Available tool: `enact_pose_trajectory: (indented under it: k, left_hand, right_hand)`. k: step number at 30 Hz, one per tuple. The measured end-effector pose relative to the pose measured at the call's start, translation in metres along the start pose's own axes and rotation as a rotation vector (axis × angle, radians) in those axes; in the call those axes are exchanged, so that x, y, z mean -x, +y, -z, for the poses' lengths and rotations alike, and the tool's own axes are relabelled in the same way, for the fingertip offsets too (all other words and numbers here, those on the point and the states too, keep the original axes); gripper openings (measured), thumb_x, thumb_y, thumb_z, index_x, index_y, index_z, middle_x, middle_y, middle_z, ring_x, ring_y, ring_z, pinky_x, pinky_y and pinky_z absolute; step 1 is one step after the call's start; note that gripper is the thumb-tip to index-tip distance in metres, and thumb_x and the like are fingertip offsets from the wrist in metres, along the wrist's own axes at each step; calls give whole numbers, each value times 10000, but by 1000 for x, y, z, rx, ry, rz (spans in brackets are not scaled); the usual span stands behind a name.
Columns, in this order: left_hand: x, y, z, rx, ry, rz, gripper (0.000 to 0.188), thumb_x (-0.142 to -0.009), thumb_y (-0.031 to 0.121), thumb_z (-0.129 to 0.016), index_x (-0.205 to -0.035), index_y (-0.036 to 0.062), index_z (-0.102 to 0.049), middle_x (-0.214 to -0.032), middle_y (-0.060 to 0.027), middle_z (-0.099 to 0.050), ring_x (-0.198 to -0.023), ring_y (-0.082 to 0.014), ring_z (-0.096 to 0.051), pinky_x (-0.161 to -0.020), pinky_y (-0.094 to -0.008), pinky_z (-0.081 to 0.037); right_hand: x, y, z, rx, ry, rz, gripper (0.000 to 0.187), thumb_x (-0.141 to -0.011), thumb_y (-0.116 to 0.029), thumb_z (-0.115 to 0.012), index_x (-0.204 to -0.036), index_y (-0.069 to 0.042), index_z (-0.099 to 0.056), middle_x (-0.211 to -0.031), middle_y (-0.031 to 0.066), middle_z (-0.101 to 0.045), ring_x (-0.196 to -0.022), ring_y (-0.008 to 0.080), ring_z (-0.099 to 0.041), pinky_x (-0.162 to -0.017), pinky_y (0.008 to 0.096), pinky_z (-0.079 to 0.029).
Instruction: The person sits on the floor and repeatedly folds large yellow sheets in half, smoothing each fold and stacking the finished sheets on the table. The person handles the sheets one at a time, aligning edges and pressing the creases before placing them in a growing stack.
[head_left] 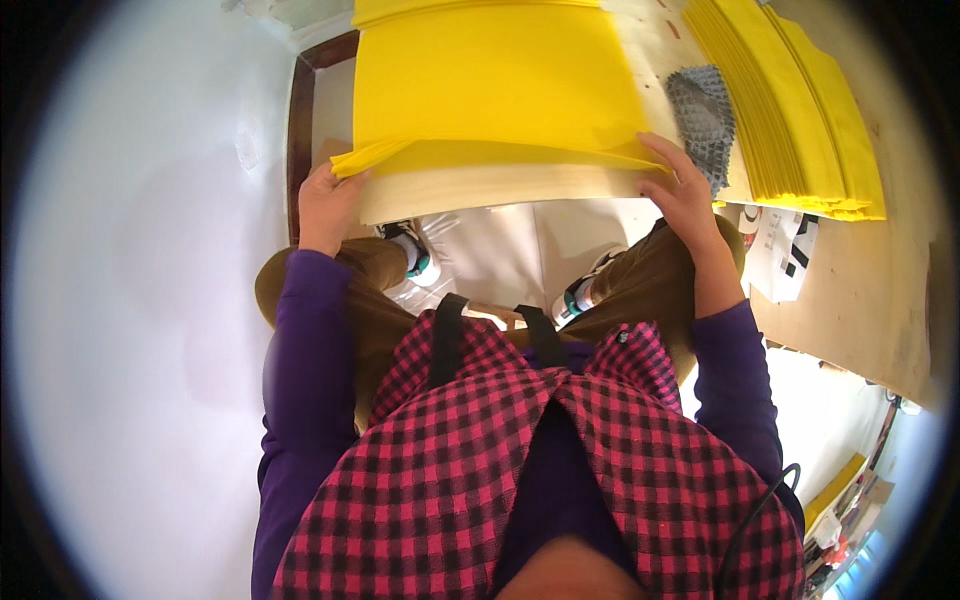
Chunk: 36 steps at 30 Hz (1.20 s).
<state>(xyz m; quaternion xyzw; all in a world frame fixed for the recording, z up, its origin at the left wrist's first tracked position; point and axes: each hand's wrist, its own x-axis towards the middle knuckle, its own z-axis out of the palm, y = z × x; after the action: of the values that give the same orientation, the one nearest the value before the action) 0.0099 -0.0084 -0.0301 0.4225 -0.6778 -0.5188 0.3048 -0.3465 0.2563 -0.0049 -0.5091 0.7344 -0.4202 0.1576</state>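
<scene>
A wide piece of yellow fabric [490, 85] lies over the wooden table in front of me, its near edge raised a little. My left hand [328, 208] pinches the near left corner of it, where the cloth is folded over. At the near right corner, my right hand [687, 195] has its thumb and forefinger closed on the edge. Between the two hands the edge runs slightly slack, above the pale board of the table [500, 188].
To the right sits a tall stack of folded yellow fabric [800, 110]. A grey textured cloth [703, 120] lies between it and my fabric. A white printed bag [780, 250] hangs below the stack. On the left is a white wall [150, 300]. My feet are under the table.
</scene>
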Motion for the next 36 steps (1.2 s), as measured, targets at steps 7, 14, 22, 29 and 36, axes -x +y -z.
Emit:
enact_pose_trajectory:
  k: [7,14,22,29,36]
  left_hand:
    - [1,-2,3,14,-11,16,216,-857,16,-658,-1069,-21,-661,-1001,-36,-688,-886,-84,-623,-815,-226,-477]
    - [1,-5,7,52,-54,32,210,-873,73,-684,-1070,12,-645,-1009,-20,-674,-899,-86,-604,-836,-238,-456]
    - [2,-4,4,86,-23,26,200,-871,26,-662,-1069,-6,-656,-988,-20,-683,-892,-81,-615,-819,-229,-466]
    - [4,4,3,-127,11,35,217,-859,43,-664,-1068,-16,-657,-982,-24,-689,-871,-79,-615,-792,-240,-474]
    - [3,-4,3,77,2,48,193,-846,-25,-647,-1038,-9,-656,-959,-12,-682,-857,-78,-612,-767,-217,-472]
  right_hand:
    - [-18,15,-3,2,79,101,555,-693,75,-710,-1207,-109,-612,-1316,83,-556,-1225,279,-513,-1031,348,-408]
    - [-17,36,-4,52,-21,262,340,-730,93,-688,-1023,-79,-687,-1141,80,-661,-1196,278,-547,-997,354,-442]
    - [-19,38,-10,-18,24,168,244,-779,60,-666,-1000,-43,-675,-1105,71,-679,-1167,260,-579,-977,335,-455]
    - [-16,37,-8,56,25,165,283,-769,84,-651,-1022,-41,-672,-1110,93,-672,-1171,260,-571,-982,345,-447]
    - [-17,33,-8,-30,10,176,265,-783,88,-656,-1015,-40,-667,-1111,79,-678,-1192,280,-560,-1004,353,-431]
